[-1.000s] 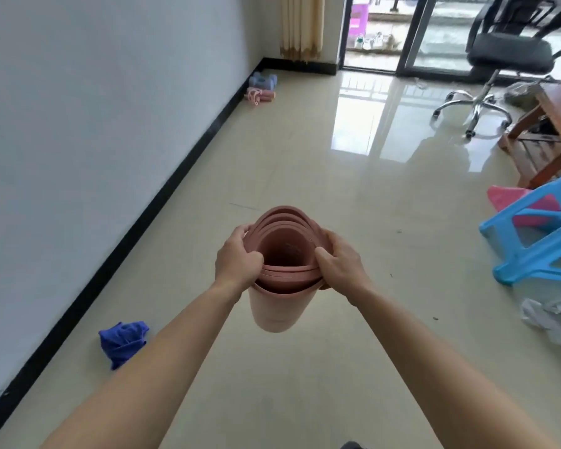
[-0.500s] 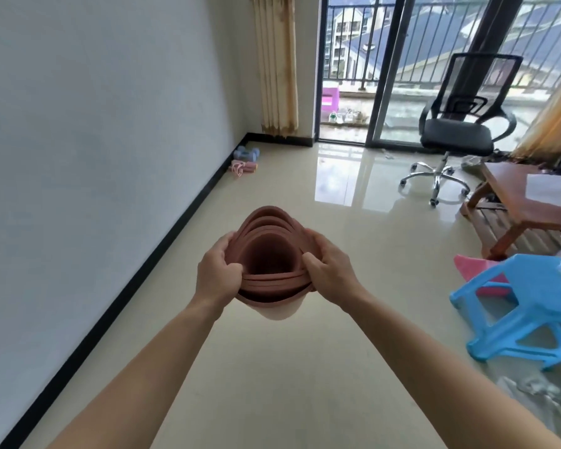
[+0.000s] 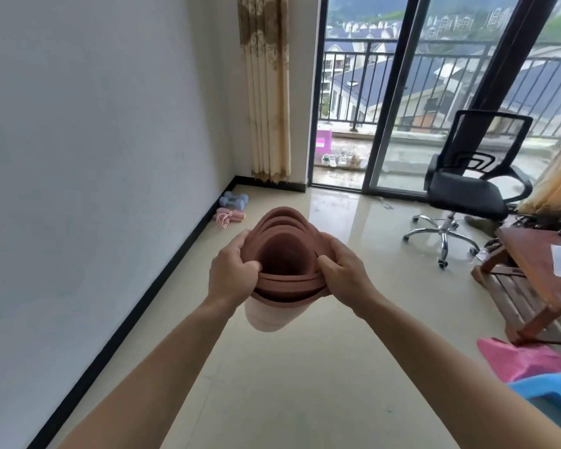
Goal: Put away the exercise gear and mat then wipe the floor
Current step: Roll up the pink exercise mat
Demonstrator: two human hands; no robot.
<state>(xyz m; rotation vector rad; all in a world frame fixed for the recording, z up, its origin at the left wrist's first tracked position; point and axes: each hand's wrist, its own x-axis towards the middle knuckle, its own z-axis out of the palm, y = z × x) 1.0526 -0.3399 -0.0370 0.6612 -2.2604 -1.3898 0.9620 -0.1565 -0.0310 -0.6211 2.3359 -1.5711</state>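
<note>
A rolled reddish-brown exercise mat [image 3: 282,254] is held upright in front of me, its open spiral end facing up. My left hand [image 3: 230,273] grips the roll's left side and my right hand [image 3: 344,273] grips its right side, fingers hooked over the rim. The roll's lower end hangs above the floor. Far off by the left wall lie blue dumbbells [image 3: 234,199] and a pink skipping rope [image 3: 229,218].
A white wall with black skirting [image 3: 149,296] runs along the left. A black office chair [image 3: 467,189] stands before the glass balcony door. At the right are a wooden table [image 3: 538,270], a pink item [image 3: 525,358] and a blue plastic stool [image 3: 551,393].
My view has tilted upward, so the balcony door and chair show more fully and the blue cloth on the floor has left the frame. Both hands keep the same hold on the mat.
</note>
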